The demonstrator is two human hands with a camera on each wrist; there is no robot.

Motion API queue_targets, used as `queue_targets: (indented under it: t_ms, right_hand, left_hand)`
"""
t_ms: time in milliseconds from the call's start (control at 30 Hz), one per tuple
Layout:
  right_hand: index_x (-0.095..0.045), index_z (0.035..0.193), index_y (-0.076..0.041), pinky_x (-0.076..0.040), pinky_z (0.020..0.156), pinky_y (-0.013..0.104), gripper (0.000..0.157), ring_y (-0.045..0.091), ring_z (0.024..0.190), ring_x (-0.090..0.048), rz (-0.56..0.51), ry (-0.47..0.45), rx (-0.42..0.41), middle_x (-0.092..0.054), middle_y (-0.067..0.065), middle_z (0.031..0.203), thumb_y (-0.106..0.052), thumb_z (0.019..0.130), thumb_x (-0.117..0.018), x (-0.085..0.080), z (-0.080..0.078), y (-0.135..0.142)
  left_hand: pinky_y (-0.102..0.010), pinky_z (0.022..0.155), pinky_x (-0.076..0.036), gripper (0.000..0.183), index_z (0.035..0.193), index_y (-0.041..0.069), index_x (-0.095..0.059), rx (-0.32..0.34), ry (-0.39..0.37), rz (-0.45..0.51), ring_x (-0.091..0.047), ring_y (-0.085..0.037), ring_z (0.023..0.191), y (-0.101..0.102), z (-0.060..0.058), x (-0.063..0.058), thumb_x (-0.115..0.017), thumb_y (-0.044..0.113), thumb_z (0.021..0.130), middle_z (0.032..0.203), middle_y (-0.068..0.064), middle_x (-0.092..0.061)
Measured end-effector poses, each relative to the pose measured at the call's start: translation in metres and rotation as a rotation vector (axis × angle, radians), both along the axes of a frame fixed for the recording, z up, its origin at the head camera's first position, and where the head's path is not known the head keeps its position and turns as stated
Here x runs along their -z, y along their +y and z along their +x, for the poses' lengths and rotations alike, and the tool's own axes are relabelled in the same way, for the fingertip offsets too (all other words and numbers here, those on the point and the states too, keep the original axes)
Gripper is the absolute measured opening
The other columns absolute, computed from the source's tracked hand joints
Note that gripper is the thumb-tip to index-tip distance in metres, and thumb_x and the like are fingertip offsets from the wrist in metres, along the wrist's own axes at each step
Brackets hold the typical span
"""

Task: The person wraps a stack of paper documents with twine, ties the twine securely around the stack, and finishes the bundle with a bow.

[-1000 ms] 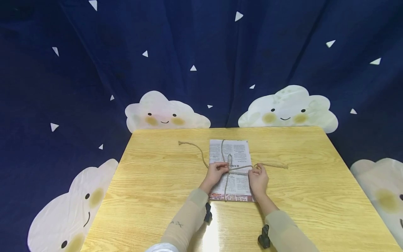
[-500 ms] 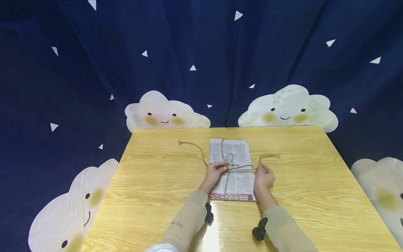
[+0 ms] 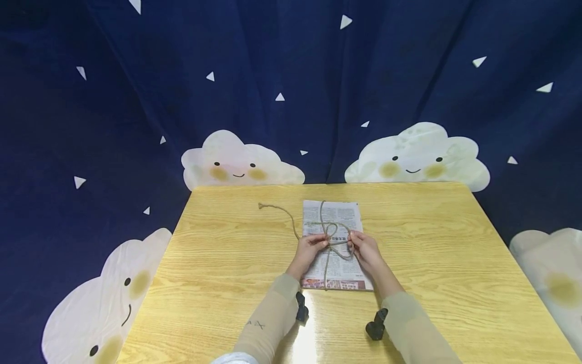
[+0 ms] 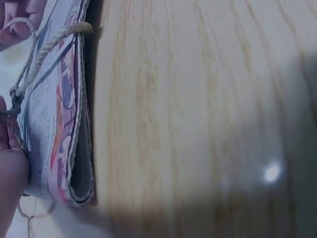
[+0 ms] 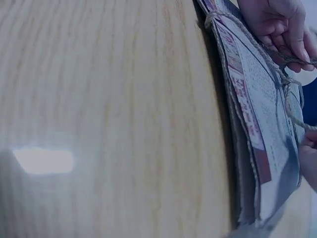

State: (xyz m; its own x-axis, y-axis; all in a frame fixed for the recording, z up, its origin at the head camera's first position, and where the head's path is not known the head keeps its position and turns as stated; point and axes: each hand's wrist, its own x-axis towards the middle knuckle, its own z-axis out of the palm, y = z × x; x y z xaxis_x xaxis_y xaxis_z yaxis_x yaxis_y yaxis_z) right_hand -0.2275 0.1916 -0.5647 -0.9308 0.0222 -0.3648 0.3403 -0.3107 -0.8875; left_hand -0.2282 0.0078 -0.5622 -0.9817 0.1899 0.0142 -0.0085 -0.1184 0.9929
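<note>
A folded stack of newspaper point(image 3: 345, 270) lies on the table, with brown twine point(image 3: 326, 270) crossed over it both ways. My left hand point(image 3: 308, 254) pinches the twine by the crossing, at the base of a small upright loop point(image 3: 332, 230). On the right half of the paper, my right hand point(image 3: 367, 251) pinches a strand of the twine, which bends round into a second loop. In the right wrist view, the left hand's fingers point(image 5: 297, 42) and thumb hold the twine above the knot point(image 5: 285, 77). The left wrist view shows the folded edge of the newspaper point(image 4: 79, 168).
The wooden table point(image 3: 227, 253) spreads out on both sides of the newspaper. One loose twine end point(image 3: 275, 206) trails left onto the wood. Behind the table hangs a dark blue curtain point(image 3: 254, 60) with white clouds and triangles.
My right hand first draws the twine's right end out past the paper's edge, then comes back left over the newspaper, so the strand now curls across the top. My left hand stays put.
</note>
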Motion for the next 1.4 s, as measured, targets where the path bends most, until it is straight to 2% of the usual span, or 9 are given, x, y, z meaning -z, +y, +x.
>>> queue_targets:
  t_ms: [133,233,467,600,767,967,1067,1200,1400]
  right_hand:
    - [-0.039,0.125,0.018,-0.042,0.051,0.013,0.04,0.002,0.061,-0.05,0.063,-0.055,-0.122,-0.057,0.0,0.077,-0.008,0.096,-0.044,0.003,-0.006,-0.003]
    - [-0.048,0.114,0.02,-0.038,0.046,0.013,0.033,0.003,0.054,-0.046,0.127,-0.083,-0.136,-0.056,0.0,0.069,-0.006,0.093,-0.048,0.007,-0.01,-0.005]
    - [-0.063,0.101,0.011,-0.043,0.047,0.017,0.026,0.006,0.053,-0.05,0.528,0.03,-0.199,-0.061,0.003,0.068,-0.012,0.089,-0.059,0.013,-0.014,-0.011]
    - [-0.063,0.109,0.004,-0.049,0.061,0.023,0.029,0.016,0.069,-0.059,0.707,0.151,-0.167,-0.066,0.012,0.086,-0.017,0.09,-0.058,0.013,-0.012,-0.015]
    - [-0.054,0.122,0.002,-0.047,0.067,0.024,0.036,0.017,0.075,-0.057,0.846,0.232,-0.029,-0.062,0.017,0.094,-0.01,0.088,-0.059,0.009,0.0,-0.013]
    - [-0.06,0.105,0.006,-0.044,0.059,0.019,0.029,0.014,0.068,-0.055,0.88,0.162,0.102,-0.061,0.012,0.082,-0.003,0.078,-0.059,0.008,0.01,-0.013]
    - [-0.065,0.096,0.007,-0.047,0.06,0.022,0.02,0.019,0.07,-0.058,0.894,0.196,0.098,-0.064,0.014,0.08,0.0,0.078,-0.059,0.01,0.008,-0.015]
    - [-0.067,0.096,0.005,-0.051,0.064,0.025,0.017,0.023,0.076,-0.061,0.902,0.264,0.083,-0.066,0.016,0.084,0.001,0.081,-0.06,0.012,0.001,-0.017]
    - [-0.066,0.094,0.006,-0.048,0.061,0.016,0.015,0.023,0.074,-0.061,0.822,0.31,0.107,-0.066,0.018,0.084,0.002,0.08,-0.063,0.014,-0.009,-0.018]
  left_hand:
    - [-0.015,0.075,-0.048,0.024,0.103,-0.019,-0.058,0.01,-0.018,-0.001,-0.06,-0.007,0.085,-0.001,0.0,0.0,-0.06,-0.009,0.08,0.104,-0.03,-0.06]
    - [-0.015,0.075,-0.048,0.025,0.103,-0.019,-0.058,0.019,-0.028,-0.004,-0.058,-0.004,0.083,-0.001,0.0,0.0,-0.06,-0.009,0.08,0.104,-0.03,-0.06]
    - [-0.015,0.073,-0.048,0.025,0.104,-0.019,-0.057,0.018,-0.052,0.01,-0.058,-0.003,0.081,-0.001,-0.001,0.0,-0.059,-0.01,0.08,0.105,-0.03,-0.06]
    - [-0.014,0.072,-0.047,0.025,0.104,-0.02,-0.057,0.02,-0.037,0.017,-0.057,-0.002,0.077,-0.001,-0.001,0.002,-0.059,-0.009,0.081,0.104,-0.032,-0.059]
    - [-0.016,0.071,-0.048,0.025,0.104,-0.022,-0.056,0.023,-0.025,0.036,-0.059,-0.003,0.074,-0.001,-0.001,0.002,-0.058,-0.01,0.081,0.103,-0.035,-0.058]
    - [-0.018,0.071,-0.05,0.024,0.102,-0.023,-0.056,0.01,-0.003,0.034,-0.061,-0.006,0.074,-0.002,-0.001,0.003,-0.059,-0.011,0.081,0.101,-0.035,-0.058]
    - [-0.017,0.072,-0.05,0.024,0.102,-0.021,-0.057,0.014,-0.007,0.018,-0.061,-0.006,0.076,-0.002,-0.002,0.004,-0.06,-0.01,0.08,0.102,-0.033,-0.059]
    - [-0.02,0.074,-0.051,0.024,0.103,-0.02,-0.057,0.024,-0.028,0.032,-0.061,-0.008,0.079,-0.002,-0.004,0.005,-0.059,-0.01,0.081,0.1,-0.031,-0.061]
    - [-0.019,0.072,-0.051,0.023,0.101,-0.02,-0.056,0.016,-0.074,0.06,-0.06,-0.008,0.077,-0.002,-0.004,0.004,-0.059,-0.011,0.08,0.095,-0.03,-0.061]
